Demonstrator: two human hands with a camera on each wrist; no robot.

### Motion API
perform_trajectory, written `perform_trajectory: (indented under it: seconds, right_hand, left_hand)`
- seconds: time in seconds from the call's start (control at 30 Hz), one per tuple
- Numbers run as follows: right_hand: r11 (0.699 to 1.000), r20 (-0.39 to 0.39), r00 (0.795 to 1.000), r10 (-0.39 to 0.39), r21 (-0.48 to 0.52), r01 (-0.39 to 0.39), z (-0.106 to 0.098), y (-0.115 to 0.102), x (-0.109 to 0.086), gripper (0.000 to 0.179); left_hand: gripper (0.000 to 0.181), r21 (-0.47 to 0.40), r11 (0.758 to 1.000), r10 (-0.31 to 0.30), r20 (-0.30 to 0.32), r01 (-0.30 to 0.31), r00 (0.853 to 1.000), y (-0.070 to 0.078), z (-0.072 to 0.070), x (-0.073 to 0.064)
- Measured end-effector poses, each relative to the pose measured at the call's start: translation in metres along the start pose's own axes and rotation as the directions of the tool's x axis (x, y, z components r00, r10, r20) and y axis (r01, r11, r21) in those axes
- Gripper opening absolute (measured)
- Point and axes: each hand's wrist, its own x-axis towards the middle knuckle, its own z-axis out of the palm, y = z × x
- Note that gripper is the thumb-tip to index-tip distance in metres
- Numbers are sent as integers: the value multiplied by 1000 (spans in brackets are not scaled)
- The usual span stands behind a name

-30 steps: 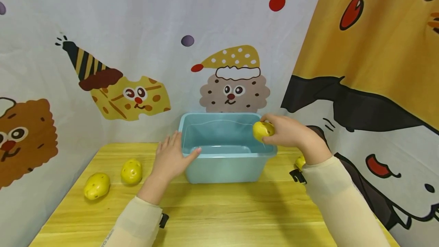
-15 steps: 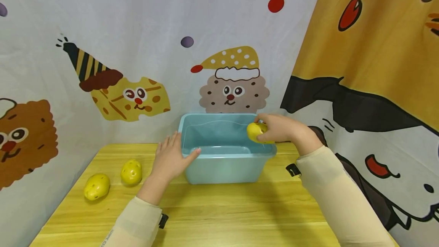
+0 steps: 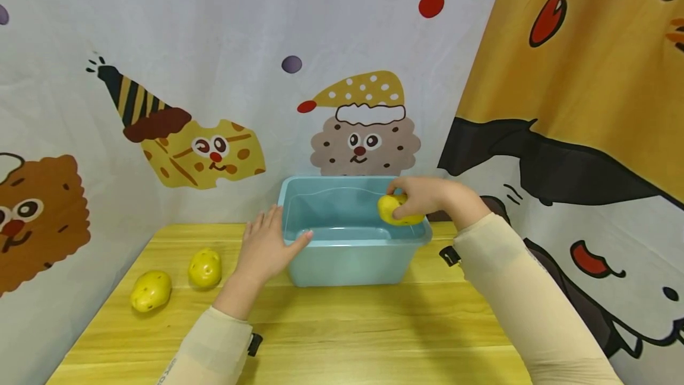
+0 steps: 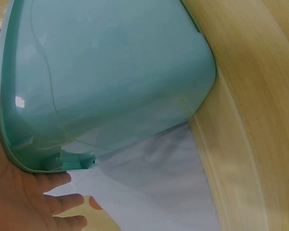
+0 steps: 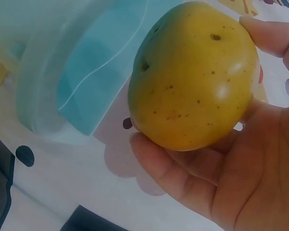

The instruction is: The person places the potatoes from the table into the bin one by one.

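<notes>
My right hand (image 3: 430, 195) holds a yellow potato (image 3: 388, 210) over the right end of a light blue plastic tub (image 3: 347, 265). Up close in the right wrist view, the potato (image 5: 192, 82) has dark dimples and specks, with thumb and fingertips curled about its sides. My left hand (image 3: 265, 245) lies against the tub's left rim, its fingers straight and spread. In the left wrist view the tub's outer wall (image 4: 120, 62) fills much of the picture, and the left hand (image 4: 19, 197) touches its rim. The visible part of the tub's inside shows bare blue plastic.
Two more yellow potatoes, a nearer one (image 3: 152, 291) and a farther one (image 3: 205, 268), lie on the wooden table (image 3: 342, 337) left of my left hand. Behind the tub hangs a cartoon-printed cloth (image 3: 224, 28), which continues along the right side.
My right hand has carried its potato a little leftward, farther over the tub. Another potato at the right, seen earlier, is now hidden by my right sleeve. The left hand stays put.
</notes>
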Motion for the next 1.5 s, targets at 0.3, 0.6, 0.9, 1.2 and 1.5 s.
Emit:
perform_trajectory:
  seconds: [0.3, 0.6, 0.9, 1.2, 1.5]
  right_hand:
    - [1000, 52, 998, 29, -10, -29, -5, 0, 7, 63]
    - [997, 107, 992, 67, -41, -63, -9, -3, 15, 64]
    - [994, 155, 982, 108, -41, -103, -11, -4, 18, 60]
    - [992, 184, 975, 127, -48, -120, -10, -2, 20, 60]
    - [993, 216, 970, 114, -44, -107, -11, -4, 20, 61]
  left_hand:
    - [106, -1, 1000, 1, -3, -1, 1000, 1, -1, 0]
    - [105, -3, 1000, 1, 2, -1, 1000, 1, -1, -1]
    - [104, -13, 1000, 4, -1, -4, 1000, -1, 1, 0]
    - [102, -14, 1000, 4, -2, -4, 1000, -1, 1, 0]
    - [108, -12, 1000, -3, 10, 3, 1000, 0, -1, 1]
